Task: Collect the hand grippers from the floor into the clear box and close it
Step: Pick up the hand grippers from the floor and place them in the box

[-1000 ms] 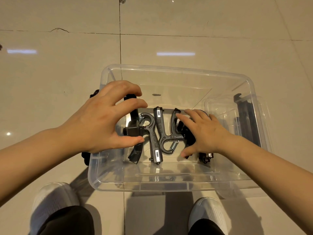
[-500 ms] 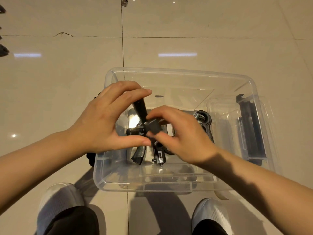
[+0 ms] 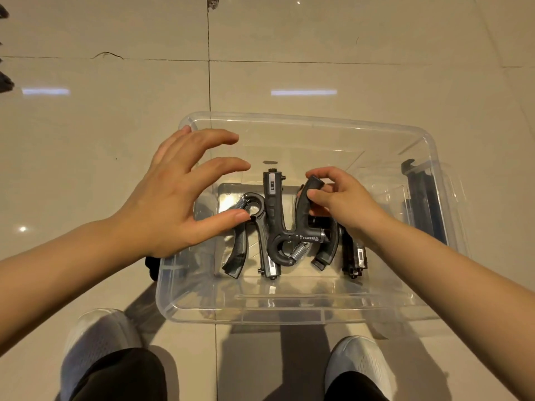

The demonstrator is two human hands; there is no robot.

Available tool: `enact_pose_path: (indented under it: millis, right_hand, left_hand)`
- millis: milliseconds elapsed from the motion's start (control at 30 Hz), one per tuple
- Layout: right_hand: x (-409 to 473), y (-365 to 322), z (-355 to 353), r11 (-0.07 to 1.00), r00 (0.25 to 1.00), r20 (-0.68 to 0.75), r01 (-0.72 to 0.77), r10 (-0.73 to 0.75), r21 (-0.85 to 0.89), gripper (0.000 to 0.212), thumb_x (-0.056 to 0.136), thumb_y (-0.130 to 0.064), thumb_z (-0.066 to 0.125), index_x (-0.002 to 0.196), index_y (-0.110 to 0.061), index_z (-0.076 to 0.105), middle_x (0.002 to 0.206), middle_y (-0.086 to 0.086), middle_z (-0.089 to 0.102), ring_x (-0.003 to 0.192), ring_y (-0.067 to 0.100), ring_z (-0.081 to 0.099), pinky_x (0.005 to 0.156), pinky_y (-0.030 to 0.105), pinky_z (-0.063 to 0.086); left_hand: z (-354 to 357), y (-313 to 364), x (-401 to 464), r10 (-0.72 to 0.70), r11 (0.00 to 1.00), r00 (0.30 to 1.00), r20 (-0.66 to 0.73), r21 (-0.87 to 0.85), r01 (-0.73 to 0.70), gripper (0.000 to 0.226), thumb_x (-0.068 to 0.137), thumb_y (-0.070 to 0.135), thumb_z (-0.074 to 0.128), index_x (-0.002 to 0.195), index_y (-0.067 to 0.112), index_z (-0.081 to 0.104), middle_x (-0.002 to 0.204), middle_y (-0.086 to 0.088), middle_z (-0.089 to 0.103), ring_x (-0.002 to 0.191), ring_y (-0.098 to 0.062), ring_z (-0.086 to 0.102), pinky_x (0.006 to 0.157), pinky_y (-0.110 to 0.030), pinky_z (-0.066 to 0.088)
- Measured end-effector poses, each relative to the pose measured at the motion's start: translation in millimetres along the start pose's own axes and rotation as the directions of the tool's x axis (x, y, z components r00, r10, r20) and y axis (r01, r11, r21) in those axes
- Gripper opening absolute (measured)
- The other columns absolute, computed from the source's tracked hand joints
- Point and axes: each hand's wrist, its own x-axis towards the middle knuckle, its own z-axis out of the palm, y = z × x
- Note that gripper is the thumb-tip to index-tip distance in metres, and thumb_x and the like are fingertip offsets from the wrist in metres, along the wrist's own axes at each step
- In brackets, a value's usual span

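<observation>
Glossy tile floor (image 3: pixel 115 140) here. Right hand (image 3: pixel 344 204) pinches the middle hand gripper (image 3: pixel 278 215) by its stiff, grippy handle; left hand (image 3: pixel 176 195) hovers open beside it over the clear box (image 3: pixel 289 311).

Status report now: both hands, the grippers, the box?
Left hand open, over the clear box. Right hand pinches a hand gripper. Three grippers visible inside. Box not closed; lid leans beside it.

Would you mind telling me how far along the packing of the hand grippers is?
Three hand grippers lie in the clear box. The right hand pinches a handle of the middle gripper; the left hand hovers open over the left gripper. The lid leans outside the right wall, so closing remains.
</observation>
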Motion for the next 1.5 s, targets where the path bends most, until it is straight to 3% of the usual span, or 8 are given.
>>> enact_pose_path:
  millis: [133,333,400,500,633,933,1233,1500]
  right_hand:
    - [15.5,13.1,3.2,0.987,0.999,-0.045,0.003,-0.011,-0.16,0.029,0.091,-0.008,0.059,0.115,-0.022,0.055,0.07,0.002,0.056,0.076,0.026,0.066,0.085,0.048,0.054]
    - [17.7,14.1,-8.6,0.908,0.987,-0.115,0.052,-0.109,-0.415,0.031,0.09,-0.016,0.061,0.119,-0.026,0.054,0.113,0.003,0.06,0.1,0.022,0.061,0.083,0.034,0.051]
    - [11.1,12.2,-10.9,0.709,0.98,0.041,0.17,-0.195,-0.685,0.044,0.089,-0.029,0.063,0.13,-0.026,0.048,0.131,0.002,0.05,0.113,0.02,0.053,0.09,0.031,0.044]
    - [-0.1,18.8,-1.7,0.33,0.934,0.348,0.356,-0.083,-0.874,0.073,0.081,-0.051,0.064,0.144,-0.031,0.03,0.156,0.002,0.011,0.14,0.027,0.021,0.112,0.045,0.027]
    - [2.1,20.3,3.2,0.164,0.922,0.386,0.383,-0.019,-0.909,0.081,0.075,-0.067,0.059,0.142,-0.034,0.028,0.158,0.002,-0.006,0.144,0.031,0.005,0.115,0.054,0.015]
    - [-2.7,13.8,12.5,0.241,0.935,0.355,0.341,0.014,-0.908,0.073,0.076,-0.05,0.066,0.137,-0.027,0.033,0.156,0.002,-0.006,0.128,0.036,0.034,0.102,0.038,0.037]
    - [-7.2,16.3,8.9,0.056,0.9,0.431,0.427,0.073,-0.902,0.102,0.064,-0.086,0.044,0.144,-0.025,0.026,0.158,0.006,-0.014,0.136,0.035,0.027,0.111,0.045,0.023]
    - [-11.8,15.1,20.0,-0.086,0.871,0.492,0.489,-0.015,-0.868,0.077,0.075,-0.071,0.055,0.128,-0.015,0.047,0.145,0.005,0.027,0.116,0.028,0.047,0.099,0.041,0.036]
  left_hand:
    - [-0.3,0.2,0.4,-0.003,1.0,1.0,-0.004,0.009,0.003,0.053,0.084,0.056,0.05,0.118,0.016,0.06,0.131,-0.01,0.047,0.124,-0.025,0.042,0.11,-0.053,0.023]
    - [-0.4,0.3,-0.1,-0.016,1.0,1.0,-0.001,0.008,0.016,0.053,0.084,0.057,0.049,0.118,0.018,0.058,0.132,-0.01,0.047,0.124,-0.024,0.041,0.11,-0.053,0.023]
    - [-0.3,0.2,-0.1,-0.014,1.0,1.0,-0.006,0.008,0.014,0.052,0.084,0.056,0.05,0.118,0.018,0.059,0.131,-0.01,0.047,0.125,-0.024,0.041,0.11,-0.053,0.024]
    - [0.1,-0.4,-0.2,-0.006,1.0,1.0,-0.01,0.0,0.006,0.051,0.084,0.054,0.051,0.118,0.016,0.059,0.131,-0.011,0.047,0.128,-0.025,0.039,0.108,-0.052,0.027]
    - [0.0,-0.8,-0.1,0.006,1.0,1.0,-0.015,-0.003,-0.006,0.051,0.084,0.053,0.053,0.117,0.015,0.059,0.13,-0.013,0.047,0.129,-0.026,0.038,0.107,-0.054,0.028]
    - [0.2,-0.4,-0.9,-0.004,1.0,1.0,-0.024,-0.009,0.004,0.052,0.084,0.053,0.053,0.115,0.012,0.061,0.125,-0.014,0.049,0.126,-0.025,0.041,0.111,-0.053,0.024]
    - [1.1,-1.3,-1.1,-0.002,1.0,1.0,-0.023,-0.003,0.002,0.052,0.085,0.054,0.051,0.114,0.013,0.061,0.125,-0.013,0.05,0.125,-0.024,0.041,0.112,-0.053,0.023]
    - [1.0,-0.8,0.3,0.011,1.0,0.999,-0.049,0.009,-0.011,0.051,0.084,0.051,0.055,0.11,0.008,0.064,0.122,-0.015,0.053,0.13,-0.027,0.038,0.11,-0.041,0.026]
